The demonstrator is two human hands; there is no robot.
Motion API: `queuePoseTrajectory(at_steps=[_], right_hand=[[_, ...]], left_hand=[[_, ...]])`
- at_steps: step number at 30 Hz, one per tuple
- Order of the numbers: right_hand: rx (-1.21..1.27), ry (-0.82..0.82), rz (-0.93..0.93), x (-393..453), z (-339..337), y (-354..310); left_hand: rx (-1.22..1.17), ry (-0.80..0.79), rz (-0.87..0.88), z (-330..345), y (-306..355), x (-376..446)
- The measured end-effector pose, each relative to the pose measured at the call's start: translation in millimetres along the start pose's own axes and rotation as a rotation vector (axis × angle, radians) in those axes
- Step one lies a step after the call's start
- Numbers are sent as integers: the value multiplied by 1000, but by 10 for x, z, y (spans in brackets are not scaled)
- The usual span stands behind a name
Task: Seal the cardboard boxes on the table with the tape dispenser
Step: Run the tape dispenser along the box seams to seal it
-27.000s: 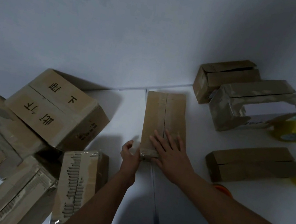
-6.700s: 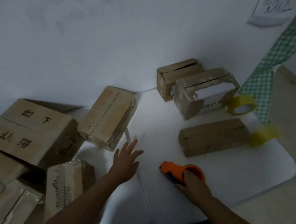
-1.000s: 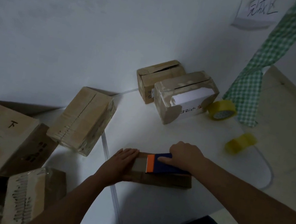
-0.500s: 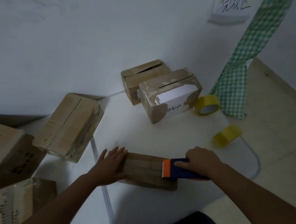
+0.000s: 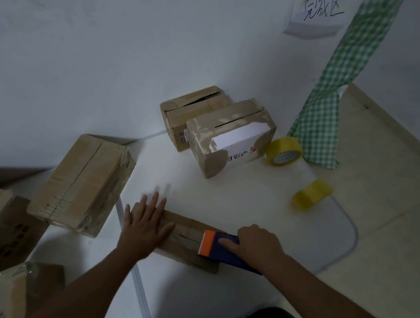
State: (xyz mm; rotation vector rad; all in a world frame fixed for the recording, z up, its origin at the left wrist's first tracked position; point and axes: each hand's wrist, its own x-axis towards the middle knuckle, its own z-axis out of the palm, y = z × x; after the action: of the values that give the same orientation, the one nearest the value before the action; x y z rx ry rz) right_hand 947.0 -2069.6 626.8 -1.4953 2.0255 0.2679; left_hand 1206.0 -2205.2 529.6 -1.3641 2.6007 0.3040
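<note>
Gripping the tape dispenser [image 5: 227, 249], right hand [image 5: 258, 245] is resting it on the flat cardboard box [image 5: 185, 237]; left hand [image 5: 145, 224], fingers straight, is pressing the box's opposite end.

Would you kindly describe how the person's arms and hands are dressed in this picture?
Both forearms are bare as far as the frame shows: no sleeves, gloves, watch or rings visible on the left hand or right hand. A light grey top and dark blue trousers show at the bottom edge.
</note>
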Motion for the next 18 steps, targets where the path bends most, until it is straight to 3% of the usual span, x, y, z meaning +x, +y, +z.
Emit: queuePoseTrajectory(at_steps=[5,9,18], right_hand=[[13,26,13,22,60,-49],[14,29,-4,21,61,-41],[156,32,-31,-12,177,111]], left_hand=[[-47,-72,-35,-48,194,38],[129,-156,198,146,333,-86],[62,-104,130,102,349,-135]])
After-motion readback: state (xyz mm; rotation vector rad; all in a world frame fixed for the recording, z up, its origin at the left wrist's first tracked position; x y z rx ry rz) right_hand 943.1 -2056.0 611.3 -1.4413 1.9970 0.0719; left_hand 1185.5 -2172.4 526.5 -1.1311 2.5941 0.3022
